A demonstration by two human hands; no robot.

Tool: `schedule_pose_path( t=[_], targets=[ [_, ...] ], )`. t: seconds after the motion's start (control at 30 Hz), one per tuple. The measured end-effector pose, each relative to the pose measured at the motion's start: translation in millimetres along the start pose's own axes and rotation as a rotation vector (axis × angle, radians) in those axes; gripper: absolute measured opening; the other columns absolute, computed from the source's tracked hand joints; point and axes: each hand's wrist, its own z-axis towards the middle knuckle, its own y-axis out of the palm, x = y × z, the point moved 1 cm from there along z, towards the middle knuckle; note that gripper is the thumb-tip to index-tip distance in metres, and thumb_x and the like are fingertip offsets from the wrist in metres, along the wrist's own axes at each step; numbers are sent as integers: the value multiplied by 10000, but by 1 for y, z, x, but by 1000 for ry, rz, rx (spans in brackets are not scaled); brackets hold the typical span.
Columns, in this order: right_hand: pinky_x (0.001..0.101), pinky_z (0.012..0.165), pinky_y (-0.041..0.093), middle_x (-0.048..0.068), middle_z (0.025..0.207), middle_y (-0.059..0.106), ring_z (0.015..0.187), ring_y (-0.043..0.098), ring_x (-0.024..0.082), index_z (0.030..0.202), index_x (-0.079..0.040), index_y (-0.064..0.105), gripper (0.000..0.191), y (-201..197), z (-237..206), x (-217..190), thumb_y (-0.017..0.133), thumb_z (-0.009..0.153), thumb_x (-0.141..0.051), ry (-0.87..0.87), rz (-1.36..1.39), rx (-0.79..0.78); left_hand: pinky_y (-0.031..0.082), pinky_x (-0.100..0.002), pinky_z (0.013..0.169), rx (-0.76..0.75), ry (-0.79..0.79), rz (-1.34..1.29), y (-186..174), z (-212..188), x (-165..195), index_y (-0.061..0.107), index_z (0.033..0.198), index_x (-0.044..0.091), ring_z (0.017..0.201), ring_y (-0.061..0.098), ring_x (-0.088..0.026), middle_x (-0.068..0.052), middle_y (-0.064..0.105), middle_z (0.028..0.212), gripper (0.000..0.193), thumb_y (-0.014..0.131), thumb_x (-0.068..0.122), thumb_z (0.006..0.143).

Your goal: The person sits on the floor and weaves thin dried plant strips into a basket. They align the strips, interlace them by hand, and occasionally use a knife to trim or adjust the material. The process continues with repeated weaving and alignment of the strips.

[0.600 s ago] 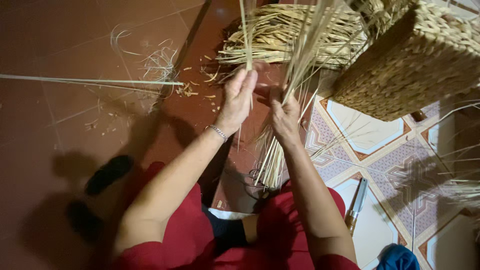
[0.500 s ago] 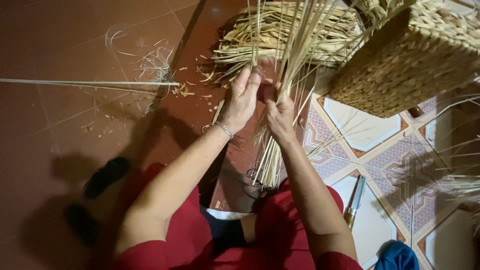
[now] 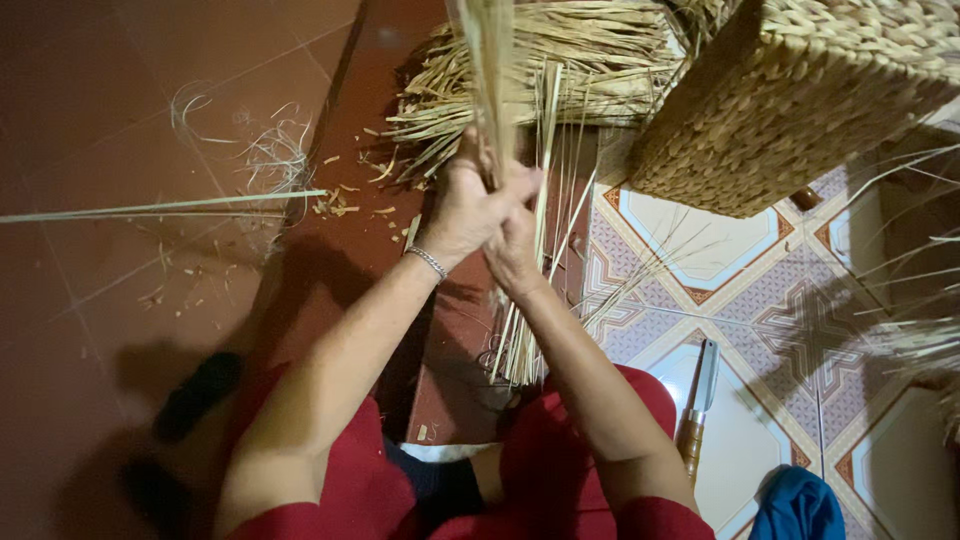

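Both hands — left [image 3: 462,205], right [image 3: 512,245] — grip the straw bundle [image 3: 520,300] tightly; the basket [image 3: 800,100] looks woven, loose straw [image 3: 540,60] remains.

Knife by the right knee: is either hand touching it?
No, the knife lies alone on the patterned floor tile, while the left hand and right hand both grip the straw bundle higher up.

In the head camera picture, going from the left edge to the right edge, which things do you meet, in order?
Long single straw → loose curly fibres → left hand → right hand → knife with wooden handle → woven basket → blue cloth.
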Motion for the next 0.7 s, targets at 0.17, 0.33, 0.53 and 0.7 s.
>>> schedule_pose_path(
  t=[0.17, 0.33, 0.53, 0.7],
  targets=[
    [366, 1127, 483, 167, 1410, 556, 1319, 574, 234, 1490, 42, 389, 619, 1, 1, 6, 681, 1020, -236, -146, -443, 22, 626, -275, 638, 101, -97, -168, -9, 4, 2, 670, 987, 65, 704, 681, -98, -11, 674, 761, 269, 525, 269, 1085],
    [362, 963, 506, 198, 1202, 658, 1085, 614, 251, 1304, 90, 589, 447, -22, 2, 23, 764, 967, -146, 102, -430, -94, 583, -249, 563, 61, -72, -37, -9, 11, 4, 652, 966, 59, 664, 656, -89, 4, 637, 736, 228, 542, 224, 1081],
    [285, 866, 572, 66, 1066, 761, 961, 682, 116, 1136, 26, 727, 237, -37, 5, 35, 707, 962, -134, 227, -254, -76, 551, -220, 594, 31, -11, -44, 11, 16, 20, 643, 1067, 42, 675, 595, -46, 46, 607, 800, 85, 634, 115, 1025],
    [278, 868, 566, 58, 1082, 745, 971, 673, 111, 1134, 24, 715, 218, -38, 10, 34, 706, 988, -138, 206, -85, -65, 574, -225, 602, 17, 0, -47, 17, 28, 20, 668, 1129, 78, 713, 616, -39, 58, 629, 866, 89, 629, 93, 1050]
  ],
)
